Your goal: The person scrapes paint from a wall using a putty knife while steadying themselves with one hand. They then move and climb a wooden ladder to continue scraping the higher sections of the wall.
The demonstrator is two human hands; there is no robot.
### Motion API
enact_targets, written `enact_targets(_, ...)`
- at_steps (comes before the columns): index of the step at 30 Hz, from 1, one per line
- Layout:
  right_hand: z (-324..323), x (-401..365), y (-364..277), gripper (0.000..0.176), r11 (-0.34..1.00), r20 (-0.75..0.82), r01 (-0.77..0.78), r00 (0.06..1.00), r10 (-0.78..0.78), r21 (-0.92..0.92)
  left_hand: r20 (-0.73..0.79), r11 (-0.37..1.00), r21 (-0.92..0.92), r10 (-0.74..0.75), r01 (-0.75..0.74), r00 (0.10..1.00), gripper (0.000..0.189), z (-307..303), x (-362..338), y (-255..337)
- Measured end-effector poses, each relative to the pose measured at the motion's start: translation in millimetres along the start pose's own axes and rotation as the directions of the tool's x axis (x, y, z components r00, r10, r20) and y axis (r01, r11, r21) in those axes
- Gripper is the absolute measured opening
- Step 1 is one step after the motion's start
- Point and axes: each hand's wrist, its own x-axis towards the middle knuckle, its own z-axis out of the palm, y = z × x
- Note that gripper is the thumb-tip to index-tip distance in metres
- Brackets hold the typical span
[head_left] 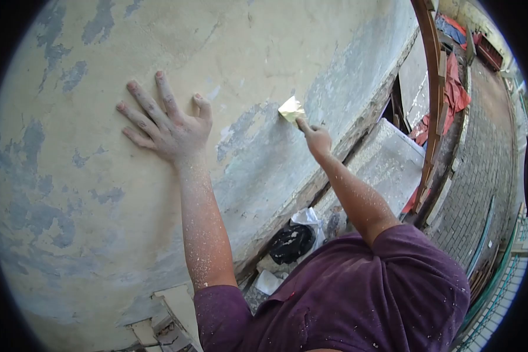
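My left hand (179, 130) lies flat on the wall (264, 53), fingers spread, its skin dusted with pale powder. My right hand (317, 139) is closed around the handle of a scraper (291, 110). The blade is against the wall and looks covered with pale yellowish paint flakes. Around it, cream paint has come off and a grey-blue layer (246, 130) shows. Specks of paint cling to both forearms.
Below the wall stands a pale, flake-strewn flat surface (387, 158). Near it lie a black plastic bag (290, 243) and broken pieces (170, 334). A curved-looking wooden beam (433, 76) runs at right, beside red cloth (453, 88) and a brick-paved path (481, 158).
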Motion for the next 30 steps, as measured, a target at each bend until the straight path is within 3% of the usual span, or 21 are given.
enact_targets(1, 5.8, 4.6, -16.1, 0.058, 0.997, -0.043, 0.071, 0.997, -0.071, 0.005, -0.015, 1.000, -0.010, -0.007, 0.007, 1.000, 0.068, 1.2, 3.9, 1.7)
enact_targets(4, -14.8, 8.3, -134.3, 0.055, 0.890, -0.120, 0.210, 0.977, -0.176, 0.405, 0.014, 1.000, -0.031, 0.008, -0.007, 1.000, 0.068, -3.2, -1.0, 1.2)
enact_targets(5, -33.6, 7.8, -175.6, 0.068, 0.875, -0.075, 0.235, 0.972, -0.225, 0.424, -0.003, 1.000, -0.018, 0.006, -0.006, 1.000, 0.066, -3.2, -0.9, 0.7)
enact_targets(7, -67.6, 9.4, -234.7, 0.069, 0.911, -0.087, 0.311, 0.950, -0.298, 0.270, -0.031, 1.000, -0.004, 0.003, -0.003, 1.000, 0.065, -1.5, 1.9, 1.2)
enact_targets(10, -69.7, 25.6, -208.0, 0.071, 0.902, -0.070, 0.356, 0.934, -0.350, 0.246, -0.033, 1.000, 0.013, -0.001, 0.002, 0.999, 0.065, -3.9, -0.5, -0.2)
enact_targets(11, -46.5, 50.0, -158.2, 0.071, 0.904, -0.099, 0.414, 0.909, -0.405, 0.107, -0.042, 1.000, 0.020, 0.003, -0.003, 0.999, 0.065, -3.2, 0.3, 0.5)
enact_targets(12, -41.4, 36.1, -118.0, 0.074, 0.951, -0.066, 0.274, 0.961, -0.267, 0.141, -0.052, 1.000, 0.027, 0.011, -0.010, 0.999, 0.065, -2.5, 1.4, 1.3)
enact_targets(13, -23.5, 41.4, -55.8, 0.062, 0.983, -0.041, 0.181, 0.983, -0.179, 0.037, -0.061, 1.000, 0.031, 0.005, -0.003, 0.998, 0.065, -2.5, 1.4, 2.1)
enact_targets(14, -15.0, 34.7, -7.8, 0.064, 0.997, -0.023, 0.058, 0.998, -0.059, -0.041, -0.058, 1.000, 0.011, 0.003, -0.002, 0.998, 0.065, -2.8, 0.9, 2.7)
enact_targets(15, -22.2, 10.2, 4.3, 0.065, 0.997, -0.005, -0.074, 0.997, 0.074, -0.023, -0.058, 1.000, -0.009, 0.006, -0.006, 0.998, 0.065, -3.0, 1.5, 2.7)
enact_targets(17, -9.8, 20.9, -4.3, 0.066, 0.998, 0.030, -0.015, 0.999, 0.014, 0.056, -0.083, 1.000, -0.001, 0.000, 0.000, 0.997, 0.065, -4.4, 4.4, 5.1)
enact_targets(18, -7.6, 23.0, -42.6, 0.063, 0.967, -0.039, 0.116, 0.993, -0.110, 0.228, -0.075, 1.000, 0.007, 0.005, -0.005, 0.997, 0.065, -6.2, 3.0, 5.6)
enact_targets(19, -13.3, 30.0, -87.6, 0.066, 0.936, -0.044, 0.144, 0.990, -0.137, 0.321, -0.067, 1.000, 0.018, 0.015, -0.014, 0.998, 0.065, -8.3, 0.9, 5.8)
enact_targets(21, -46.6, 34.7, -180.0, 0.066, 0.885, -0.136, 0.293, 0.956, -0.261, 0.363, -0.056, 0.999, 0.036, 0.007, -0.005, 0.998, 0.067, -9.7, 3.4, 6.5)
enact_targets(23, -96.3, 32.7, -247.7, 0.064, 0.892, -0.091, 0.358, 0.933, -0.347, 0.276, -0.072, 0.999, 0.045, 0.009, -0.005, 0.997, 0.067, -9.4, 5.7, 10.6)
enact_targets(24, -104.5, 36.2, -257.9, 0.064, 0.884, -0.075, 0.365, 0.930, -0.359, 0.293, -0.077, 0.999, 0.042, 0.006, -0.002, 0.997, 0.068, -10.8, 5.3, 9.5)
enact_targets(26, -121.1, 46.0, -269.1, 0.063, 0.861, -0.098, 0.496, 0.868, -0.487, 0.115, -0.082, 0.998, 0.062, 0.008, -0.003, 0.997, 0.068, -12.2, 4.6, 7.9)
enact_targets(28, -103.9, 62.3, -227.2, 0.061, 0.868, -0.075, 0.424, 0.905, -0.419, 0.259, -0.100, 0.998, 0.057, 0.003, 0.003, 0.995, 0.068, -10.7, 7.8, 12.0)
enact_targets(29, -91.0, 62.1, -201.1, 0.061, 0.894, -0.116, 0.370, 0.929, -0.352, 0.252, -0.097, 0.998, 0.055, 0.011, -0.005, 0.995, 0.068, -11.0, 8.0, 11.9)
enact_targets(30, -77.9, 67.5, -173.4, 0.059, 0.907, -0.057, 0.341, 0.940, -0.338, 0.246, -0.091, 0.998, 0.057, 0.016, -0.010, 0.996, 0.068, -11.3, 6.8, 12.1)
